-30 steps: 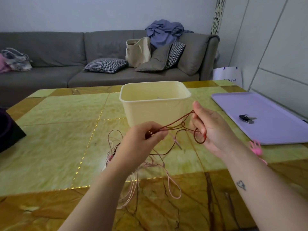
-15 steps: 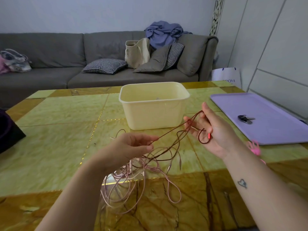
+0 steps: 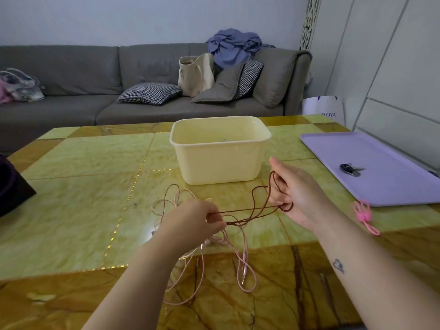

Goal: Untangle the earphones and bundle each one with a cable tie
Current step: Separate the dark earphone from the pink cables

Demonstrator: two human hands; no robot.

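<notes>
A dark red earphone cable point(image 3: 256, 207) stretches between my two hands above the table. My left hand point(image 3: 192, 220) pinches its strands at the lower left. My right hand point(image 3: 298, 195) holds several loops of it wound round the fingers. A pink earphone cable point(image 3: 246, 265) lies in loose tangled loops on the table under and in front of my left hand, its plug pointing toward me. Pink cable ties point(image 3: 363, 214) lie on the table to the right of my right wrist.
A cream plastic tub point(image 3: 220, 163) stands just behind my hands. A lilac tray point(image 3: 390, 184) with keys point(image 3: 351, 169) lies at the right. A dark object point(image 3: 12, 184) sits at the left edge. A grey sofa point(image 3: 71, 91) with cushions and bags runs behind the green and brown table point(image 3: 71, 206).
My left hand has moved down and left along the red cable, then regripped it, pulling the strands taut. My right hand has closed over its loops. The pink cable has settled on the table.
</notes>
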